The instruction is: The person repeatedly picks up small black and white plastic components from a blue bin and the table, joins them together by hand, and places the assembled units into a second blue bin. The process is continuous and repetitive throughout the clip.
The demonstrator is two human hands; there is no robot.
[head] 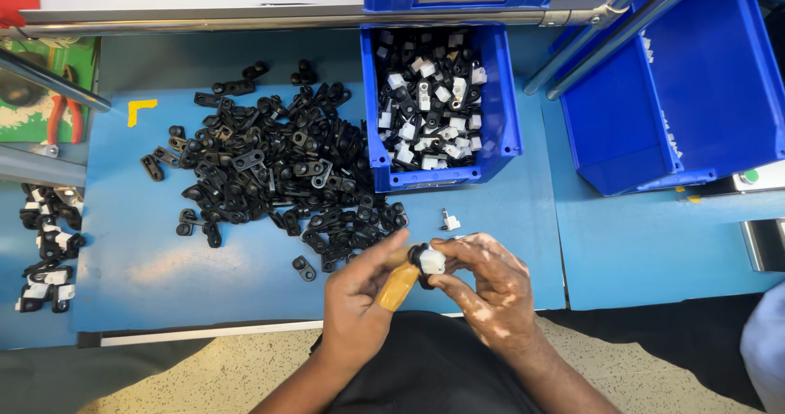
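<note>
1. Parts are lying sorted around the small blue bin [499, 136]: the heap of black clips [278, 168] is spreading left of the bin, probably for easy reach, and finished black-and-white pieces are filling the bin.
2. The left hand [360, 299], below the bin, is closing around a tool with a yellow handle [398, 287].
3. The right hand [491, 287] is pinching 1 black clip with a white insert [429, 260] against the tool tip.
4. 1 loose white insert [449, 220] is lying just below the bin.
</note>
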